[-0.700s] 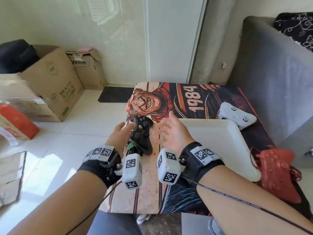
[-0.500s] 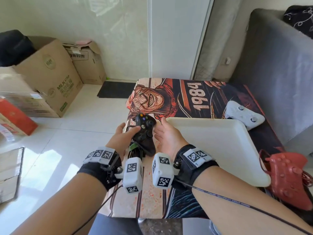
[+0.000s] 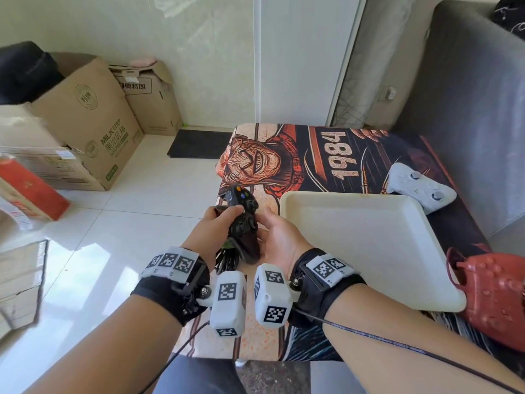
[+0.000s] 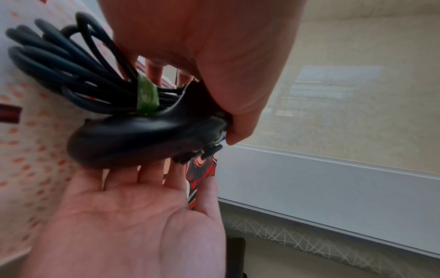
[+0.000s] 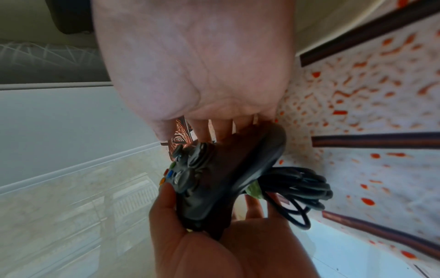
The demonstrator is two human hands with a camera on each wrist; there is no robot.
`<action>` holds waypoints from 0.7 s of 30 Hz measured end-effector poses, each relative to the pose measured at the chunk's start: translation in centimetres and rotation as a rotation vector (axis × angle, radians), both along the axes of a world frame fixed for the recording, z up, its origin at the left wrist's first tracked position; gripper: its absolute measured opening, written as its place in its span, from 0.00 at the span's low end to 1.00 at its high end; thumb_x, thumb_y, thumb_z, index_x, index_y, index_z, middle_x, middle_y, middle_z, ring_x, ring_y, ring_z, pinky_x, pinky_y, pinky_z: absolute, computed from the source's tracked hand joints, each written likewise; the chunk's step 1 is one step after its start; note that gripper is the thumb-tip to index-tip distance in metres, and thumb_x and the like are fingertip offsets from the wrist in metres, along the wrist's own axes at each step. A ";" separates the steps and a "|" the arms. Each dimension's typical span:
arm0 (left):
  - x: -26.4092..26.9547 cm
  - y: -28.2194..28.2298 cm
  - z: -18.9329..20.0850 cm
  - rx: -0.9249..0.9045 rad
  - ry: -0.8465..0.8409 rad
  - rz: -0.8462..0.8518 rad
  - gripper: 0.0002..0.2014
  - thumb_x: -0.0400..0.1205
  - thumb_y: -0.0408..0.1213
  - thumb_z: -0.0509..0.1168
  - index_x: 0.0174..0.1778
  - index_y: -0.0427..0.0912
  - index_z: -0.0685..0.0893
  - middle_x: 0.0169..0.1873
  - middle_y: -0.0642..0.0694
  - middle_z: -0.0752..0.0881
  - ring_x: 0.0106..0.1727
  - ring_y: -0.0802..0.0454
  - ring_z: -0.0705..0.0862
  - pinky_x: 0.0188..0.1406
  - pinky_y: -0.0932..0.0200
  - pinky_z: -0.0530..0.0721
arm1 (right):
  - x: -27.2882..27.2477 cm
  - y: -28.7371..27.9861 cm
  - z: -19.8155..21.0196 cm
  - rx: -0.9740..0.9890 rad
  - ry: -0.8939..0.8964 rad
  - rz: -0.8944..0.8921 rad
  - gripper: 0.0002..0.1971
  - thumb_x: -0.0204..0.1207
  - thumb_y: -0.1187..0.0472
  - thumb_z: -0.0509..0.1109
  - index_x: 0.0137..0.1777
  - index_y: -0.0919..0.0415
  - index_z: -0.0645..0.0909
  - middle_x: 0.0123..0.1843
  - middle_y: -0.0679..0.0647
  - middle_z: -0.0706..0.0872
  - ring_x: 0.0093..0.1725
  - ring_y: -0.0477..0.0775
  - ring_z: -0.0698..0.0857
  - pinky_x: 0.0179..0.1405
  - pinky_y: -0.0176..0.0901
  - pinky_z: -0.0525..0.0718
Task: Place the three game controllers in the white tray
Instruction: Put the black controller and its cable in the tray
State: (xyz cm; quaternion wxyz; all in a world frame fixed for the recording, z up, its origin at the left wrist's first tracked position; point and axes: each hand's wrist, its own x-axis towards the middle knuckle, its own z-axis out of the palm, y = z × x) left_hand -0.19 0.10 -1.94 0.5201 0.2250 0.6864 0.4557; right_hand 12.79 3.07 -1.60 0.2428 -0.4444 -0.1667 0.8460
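The left hand (image 3: 217, 226) has its grip clamped on the black controller (image 3: 241, 216), thumb over the face by the coloured buttons and fingers curled underneath, holding it just off the counter (image 3: 355, 155) at the counter's left edge. The right hand (image 3: 277, 237) lies palm-up just right of that grip, fingers straight and apart, touching the side of the black controller's lower handle without closing round it. A bundle of black cable (image 4: 71, 71), bound with a green tie (image 4: 147, 96), hangs from the controller's underside, below the left hand's grip and toward the wrists.

The white tray (image 3: 426, 268) sits on the counter just right of the right hand, its near-left rim close beside the fingers. The white controller (image 3: 417, 186) lies on the counter beyond the tray's far right corner, well apart from both hands. The red controller (image 3: 494, 297) lies at the tray's near right corner, touching or just beside its rim, far right of the right wrist.

Cardboard boxes (image 3: 85, 120) stand on the tiled floor (image 3: 127, 223) well to the left of the left hand
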 end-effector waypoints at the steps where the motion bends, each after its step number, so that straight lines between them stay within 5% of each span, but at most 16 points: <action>1: 0.2 -0.1 0.4 0.016 -0.003 -0.002 0.20 0.75 0.50 0.71 0.56 0.42 0.79 0.51 0.37 0.89 0.49 0.41 0.88 0.62 0.38 0.85 | 0.2 -0.1 0.2 0.017 0.000 -0.001 0.21 0.83 0.41 0.54 0.57 0.54 0.82 0.50 0.58 0.86 0.47 0.58 0.86 0.42 0.51 0.83; 8: 2.3 -0.4 3.5 0.115 -0.056 0.025 0.16 0.80 0.42 0.67 0.61 0.39 0.77 0.47 0.40 0.87 0.41 0.47 0.86 0.36 0.56 0.83 | 2.6 0.1 1.4 0.141 0.002 -0.017 0.23 0.81 0.38 0.54 0.58 0.50 0.83 0.50 0.55 0.87 0.54 0.56 0.83 0.50 0.50 0.82; 13: 4.9 0.3 4.3 0.135 -0.125 0.015 0.17 0.79 0.42 0.67 0.63 0.41 0.79 0.42 0.43 0.87 0.40 0.48 0.85 0.40 0.54 0.84 | 6.1 0.6 2.0 0.221 -0.006 -0.039 0.27 0.78 0.35 0.58 0.62 0.53 0.86 0.53 0.58 0.84 0.56 0.59 0.83 0.58 0.55 0.82; 18: 7.7 1.2 3.4 0.096 -0.240 -0.029 0.27 0.69 0.44 0.69 0.65 0.39 0.80 0.55 0.33 0.87 0.44 0.42 0.87 0.45 0.47 0.85 | 9.3 1.1 2.6 0.267 -0.039 -0.088 0.29 0.74 0.33 0.62 0.66 0.52 0.84 0.75 0.61 0.74 0.70 0.61 0.79 0.72 0.62 0.78; 21: 8.8 1.9 2.4 0.046 -0.333 -0.017 0.23 0.74 0.45 0.68 0.64 0.42 0.82 0.55 0.37 0.89 0.43 0.43 0.90 0.40 0.48 0.89 | 11.2 1.4 2.7 0.260 -0.056 -0.082 0.29 0.75 0.33 0.60 0.64 0.51 0.84 0.73 0.60 0.77 0.68 0.61 0.81 0.67 0.61 0.81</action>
